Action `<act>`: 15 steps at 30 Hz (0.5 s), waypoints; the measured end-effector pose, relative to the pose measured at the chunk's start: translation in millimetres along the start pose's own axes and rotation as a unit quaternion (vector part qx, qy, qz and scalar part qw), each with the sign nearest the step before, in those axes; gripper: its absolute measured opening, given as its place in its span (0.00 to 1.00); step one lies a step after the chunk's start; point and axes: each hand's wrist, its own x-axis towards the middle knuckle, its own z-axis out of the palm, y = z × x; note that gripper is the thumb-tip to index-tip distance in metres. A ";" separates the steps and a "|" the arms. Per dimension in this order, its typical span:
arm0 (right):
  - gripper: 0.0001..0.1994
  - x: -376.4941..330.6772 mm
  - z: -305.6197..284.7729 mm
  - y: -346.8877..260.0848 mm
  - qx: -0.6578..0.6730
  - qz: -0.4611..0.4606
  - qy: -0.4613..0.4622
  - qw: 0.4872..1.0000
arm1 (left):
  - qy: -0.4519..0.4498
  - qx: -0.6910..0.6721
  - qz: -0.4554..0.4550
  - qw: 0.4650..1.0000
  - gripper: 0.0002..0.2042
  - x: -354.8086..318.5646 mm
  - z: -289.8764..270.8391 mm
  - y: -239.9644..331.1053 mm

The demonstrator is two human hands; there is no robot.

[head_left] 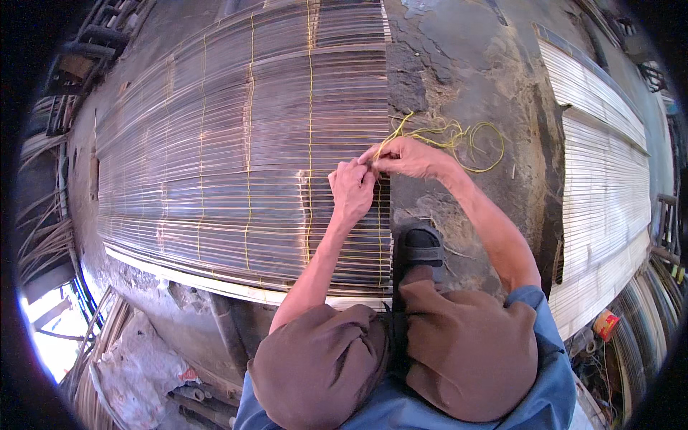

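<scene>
A large blind of thin split-bamboo slats (279, 115) is spread before me, bound crosswise by rows of yellow cord. Close to its right edge, my right hand (412, 158) pinches a loose yellow cord (489, 129), whose slack lies looped on the ground to the right. My left hand (352, 188) rests over the slats with its fingers curled and its fingertips meeting those of the right. What the left fingers grip is hidden between the two hands. Below them, a stitched row of cord runs down along the blind's right edge.
A second, paler slatted blind (605, 165) lies at the right. My sandalled foot (421, 245) is on the ground beside the near blind. Bundled strips (44, 222) stand at the far left, a whitish sack (140, 365) at lower left, and a red packet (605, 325) at lower right.
</scene>
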 end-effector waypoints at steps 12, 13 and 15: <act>0.20 -33.0 35.6 9.0 -0.331 0.043 0.339 0.880 | 0.049 0.048 0.038 0.997 0.06 1.1 -4.1 17.4; 0.19 -40.1 44.1 23.1 -0.317 0.053 0.337 0.885 | 0.076 0.042 0.049 0.995 0.05 -1.3 -3.4 14.2; 0.18 -51.6 56.9 48.3 -0.286 0.077 0.339 0.893 | 0.141 0.091 0.083 0.982 0.02 -4.3 1.8 19.5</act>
